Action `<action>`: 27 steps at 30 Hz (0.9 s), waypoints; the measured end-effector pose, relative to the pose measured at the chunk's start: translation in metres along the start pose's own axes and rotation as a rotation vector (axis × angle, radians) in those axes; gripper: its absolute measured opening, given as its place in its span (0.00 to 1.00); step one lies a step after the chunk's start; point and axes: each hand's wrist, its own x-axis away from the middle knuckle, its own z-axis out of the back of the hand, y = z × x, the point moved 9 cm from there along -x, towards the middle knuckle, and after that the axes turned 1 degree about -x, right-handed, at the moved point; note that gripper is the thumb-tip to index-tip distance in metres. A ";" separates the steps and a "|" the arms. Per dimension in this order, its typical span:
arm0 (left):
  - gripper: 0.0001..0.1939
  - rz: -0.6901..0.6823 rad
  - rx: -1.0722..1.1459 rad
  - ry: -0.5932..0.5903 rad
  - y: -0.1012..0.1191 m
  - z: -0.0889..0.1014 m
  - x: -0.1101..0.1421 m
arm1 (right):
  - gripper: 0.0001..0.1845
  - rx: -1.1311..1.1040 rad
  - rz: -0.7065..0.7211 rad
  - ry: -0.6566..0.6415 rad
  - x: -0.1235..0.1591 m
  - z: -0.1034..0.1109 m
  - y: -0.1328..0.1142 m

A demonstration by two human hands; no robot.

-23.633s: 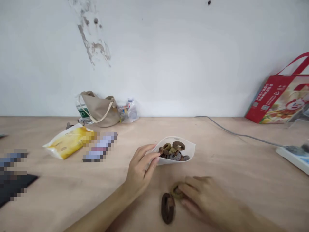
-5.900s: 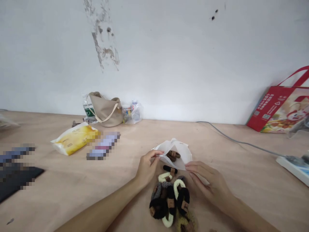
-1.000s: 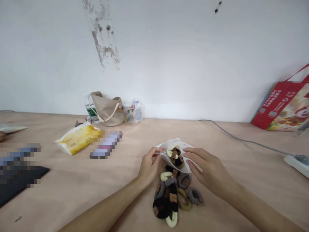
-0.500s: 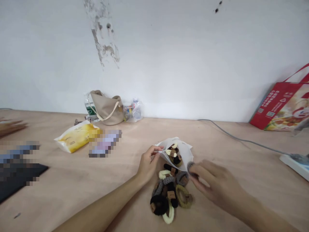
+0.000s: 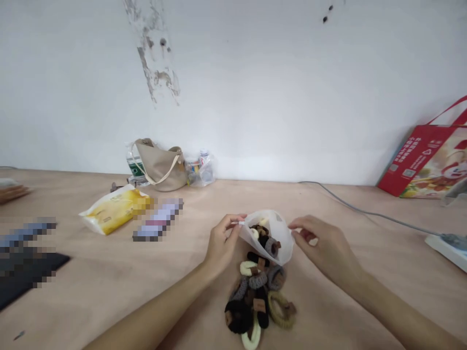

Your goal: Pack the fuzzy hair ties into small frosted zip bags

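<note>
A small translucent white bag (image 5: pixel 280 233) lies on the wooden table (image 5: pixel 109 277) with its mouth facing me. My left hand (image 5: pixel 222 243) pinches the left edge of that mouth. My right hand (image 5: pixel 321 243) pinches the right edge, fingers closed on the plastic. Inside the bag sit a few hair ties (image 5: pixel 268 238), brown, cream, grey and black. A heap of several more hair ties (image 5: pixel 257 301) lies on the table just in front of the bag, between my forearms. An olive-brown tie (image 5: pixel 280 311) lies at the heap's right side.
At the back left stand a beige shoulder bag (image 5: pixel 158 165), a clear bag of small bottles (image 5: pixel 199 167) and a yellow packet (image 5: pixel 113 209). A grey cable (image 5: pixel 365 211) runs to a white power strip (image 5: pixel 448 245) at right. A red gift bag (image 5: pixel 426 158) leans on the wall.
My right hand carried a grey hair tie into the bag, then moved to the bag's right edge and pinched it. The left hand has kept its hold on the bag's mouth.
</note>
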 end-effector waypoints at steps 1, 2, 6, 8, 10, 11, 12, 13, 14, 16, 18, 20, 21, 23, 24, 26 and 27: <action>0.05 -0.002 0.012 0.015 0.004 0.001 -0.003 | 0.08 0.000 -0.019 0.016 -0.005 0.005 -0.001; 0.05 0.006 0.032 0.024 0.006 0.002 -0.006 | 0.08 0.000 -0.037 0.023 -0.010 0.009 -0.002; 0.05 0.059 0.095 0.052 0.005 0.004 -0.014 | 0.08 -0.005 -0.088 -0.026 -0.016 0.003 0.003; 0.05 0.062 0.096 0.057 0.003 0.005 -0.014 | 0.08 -0.018 -0.105 -0.069 -0.015 -0.005 0.006; 0.06 0.060 0.100 0.056 0.004 0.005 -0.015 | 0.09 -0.035 -0.129 -0.090 -0.016 -0.008 0.007; 0.06 0.059 0.100 0.059 0.004 0.006 -0.015 | 0.10 -0.043 -0.142 -0.087 -0.017 -0.008 0.006; 0.07 0.056 0.099 0.067 0.006 0.008 -0.016 | 0.11 -0.047 -0.156 -0.076 -0.019 -0.005 0.005; 0.07 0.053 0.095 0.078 0.007 0.010 -0.016 | 0.12 -0.050 -0.168 -0.060 -0.022 -0.002 0.004; 0.08 0.051 0.091 0.091 0.008 0.012 -0.017 | 0.13 -0.051 -0.177 -0.046 -0.024 0.002 0.002; 0.09 0.049 0.079 0.110 0.011 0.015 -0.018 | 0.14 -0.048 -0.192 -0.034 -0.029 0.008 0.000; 0.09 0.054 0.068 0.111 0.012 0.015 -0.018 | 0.15 -0.041 -0.208 -0.029 -0.032 0.011 0.001; 0.09 0.059 0.057 0.104 0.014 0.014 -0.017 | 0.14 -0.034 -0.224 -0.017 -0.035 0.012 0.006; 0.08 0.058 0.050 0.101 0.015 0.014 -0.017 | 0.14 -0.032 -0.228 -0.011 -0.036 0.013 0.009; 0.08 0.052 0.035 0.101 0.017 0.014 -0.016 | 0.13 -0.035 -0.220 -0.004 -0.038 0.013 0.014; 0.08 0.047 0.026 0.101 0.018 0.014 -0.015 | 0.13 -0.039 -0.210 0.002 -0.038 0.013 0.015; 0.08 0.036 -0.001 0.096 0.019 0.015 -0.014 | 0.13 -0.053 -0.176 0.018 -0.033 0.013 0.016; 0.08 0.031 -0.022 0.086 0.019 0.015 -0.013 | 0.13 -0.060 -0.155 0.026 -0.028 0.014 0.015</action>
